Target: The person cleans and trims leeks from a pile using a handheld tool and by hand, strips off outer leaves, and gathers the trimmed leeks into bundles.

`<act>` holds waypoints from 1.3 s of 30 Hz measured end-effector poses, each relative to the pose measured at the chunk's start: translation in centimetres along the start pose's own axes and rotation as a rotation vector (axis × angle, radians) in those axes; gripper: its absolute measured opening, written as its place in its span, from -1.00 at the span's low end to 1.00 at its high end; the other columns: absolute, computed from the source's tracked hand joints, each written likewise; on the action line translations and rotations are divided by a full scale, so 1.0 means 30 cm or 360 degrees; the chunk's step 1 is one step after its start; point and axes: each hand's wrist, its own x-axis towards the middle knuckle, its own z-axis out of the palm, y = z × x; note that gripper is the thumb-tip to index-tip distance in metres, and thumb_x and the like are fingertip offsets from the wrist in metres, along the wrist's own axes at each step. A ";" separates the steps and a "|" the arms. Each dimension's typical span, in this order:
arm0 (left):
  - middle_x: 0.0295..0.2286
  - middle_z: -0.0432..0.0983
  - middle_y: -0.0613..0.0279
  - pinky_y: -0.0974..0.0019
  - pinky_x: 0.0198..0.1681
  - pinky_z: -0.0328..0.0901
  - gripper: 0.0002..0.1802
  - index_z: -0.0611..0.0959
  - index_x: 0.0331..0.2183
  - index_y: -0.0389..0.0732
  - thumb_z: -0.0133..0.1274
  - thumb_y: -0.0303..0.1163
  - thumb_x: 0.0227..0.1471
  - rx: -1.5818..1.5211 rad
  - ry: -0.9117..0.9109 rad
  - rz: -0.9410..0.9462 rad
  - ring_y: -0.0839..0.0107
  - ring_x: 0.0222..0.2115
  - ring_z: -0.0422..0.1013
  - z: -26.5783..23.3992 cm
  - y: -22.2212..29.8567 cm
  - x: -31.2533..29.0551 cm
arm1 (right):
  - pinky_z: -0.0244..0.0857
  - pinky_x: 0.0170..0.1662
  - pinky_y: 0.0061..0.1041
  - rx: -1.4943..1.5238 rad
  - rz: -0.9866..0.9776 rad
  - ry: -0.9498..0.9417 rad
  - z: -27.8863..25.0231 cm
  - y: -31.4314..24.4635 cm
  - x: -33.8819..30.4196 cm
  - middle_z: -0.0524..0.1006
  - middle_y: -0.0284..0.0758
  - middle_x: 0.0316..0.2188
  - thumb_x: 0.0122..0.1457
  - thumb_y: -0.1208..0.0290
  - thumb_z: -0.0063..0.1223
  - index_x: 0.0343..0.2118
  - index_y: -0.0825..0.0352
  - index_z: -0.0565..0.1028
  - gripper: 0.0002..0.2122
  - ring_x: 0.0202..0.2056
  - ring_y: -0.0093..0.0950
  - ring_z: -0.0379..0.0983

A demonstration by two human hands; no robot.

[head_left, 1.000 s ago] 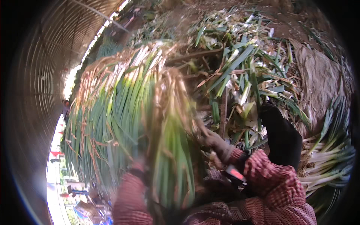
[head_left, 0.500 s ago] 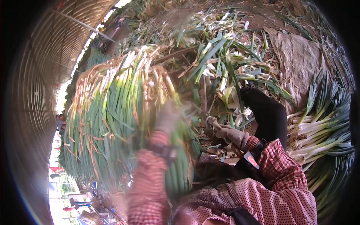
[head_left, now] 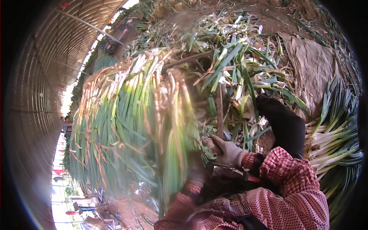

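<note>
A thick heap of long green onions (head_left: 115, 111) lies to my left, white root ends away from me and green leaves hanging toward me. My left hand (head_left: 199, 166), dark and smeared by motion, is low in front of my body, beside the heap's right edge; its fingers cannot be made out. My right hand (head_left: 231, 153), in a pale glove, is closed just to the right of it, thumb and fingers pressed together at dark, leafy scraps. What it grips is hidden.
Peeled leaves and scraps (head_left: 245, 76) cover the ground ahead. A wooden bar (head_left: 219, 111) stands among them. Trimmed green onions (head_left: 326, 140) are stacked at the right, near a brown cloth sheet (head_left: 312, 69). My dark-clad leg (head_left: 285, 120) is bent beside the right hand.
My left hand has drawn back from the onion heap toward my body, near the right hand. The right hand stays low in front of me. The view has shifted slightly.
</note>
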 end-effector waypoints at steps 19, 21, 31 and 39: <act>-0.19 0.54 -0.14 0.10 -0.02 0.33 -0.45 0.56 -0.14 -0.25 0.28 -0.14 -0.16 0.0188 -0.0765 -0.0989 -0.05 -0.11 0.46 -0.001 -0.033 0.692 | 0.33 -0.02 -0.34 -0.0077 -0.0089 0.0140 -0.139 0.037 0.082 0.48 0.07 -0.09 -0.13 0.40 0.23 0.28 0.45 0.06 -0.14 -0.06 -0.18 0.48; -0.19 0.55 -0.14 0.09 -0.02 0.33 -0.45 0.54 -0.12 -0.26 0.26 -0.16 -0.14 0.0179 -0.0621 -0.0899 -0.06 -0.11 0.46 0.016 0.055 0.660 | 0.31 0.01 -0.36 -0.0168 0.0137 0.0067 -0.154 -0.015 -0.076 0.47 0.09 -0.08 -0.08 0.38 0.25 0.29 0.45 0.00 -0.12 -0.05 -0.14 0.47; -0.24 0.56 -0.17 0.09 -0.07 0.35 -0.41 0.53 -0.17 -0.30 0.29 -0.11 -0.16 0.0177 -0.0453 -0.0780 -0.05 -0.16 0.49 0.016 0.044 0.529 | 0.31 0.05 -0.26 -0.0195 0.0200 0.0116 -0.134 -0.028 0.061 0.48 0.14 -0.10 -0.12 0.41 0.12 0.30 0.35 -0.03 -0.14 -0.01 -0.02 0.43; -0.17 0.56 -0.08 0.17 -0.05 0.34 -0.52 0.55 -0.06 -0.31 0.20 -0.31 -0.02 -0.0668 -0.0289 -0.0385 0.13 -0.12 0.49 0.110 -0.094 0.480 | 0.39 -0.05 -0.28 -0.0327 0.0399 0.0339 -0.284 -0.048 0.496 0.53 0.03 -0.15 -0.01 0.38 0.15 0.24 0.28 0.12 -0.29 -0.13 -0.09 0.51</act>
